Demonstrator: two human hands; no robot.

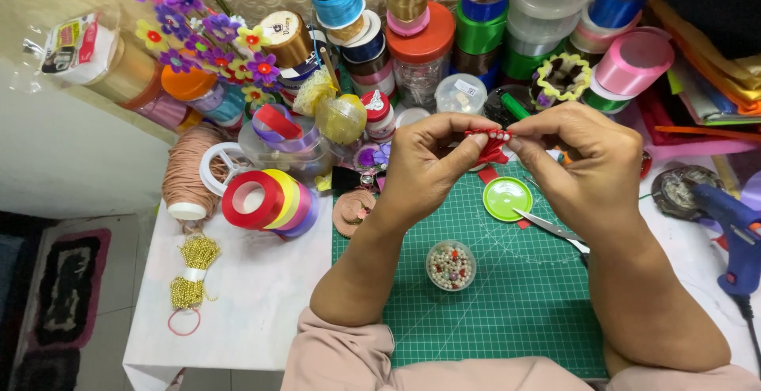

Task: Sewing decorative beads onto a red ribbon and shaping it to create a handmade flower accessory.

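Both hands are raised over the green cutting mat and pinch one small red ribbon piece with a row of white beads along its top edge. My left hand grips its left end with thumb and fingers. My right hand holds the right end, fingertips meeting the left hand's. A small clear cup of pearl beads stands on the mat below the left wrist. A green round lid and scissors lie under the right hand.
Many ribbon spools and jars crowd the back of the white table. Stacked tape rolls, a beige cord spool and a gold bead chain sit left. A blue glue gun lies at the right edge.
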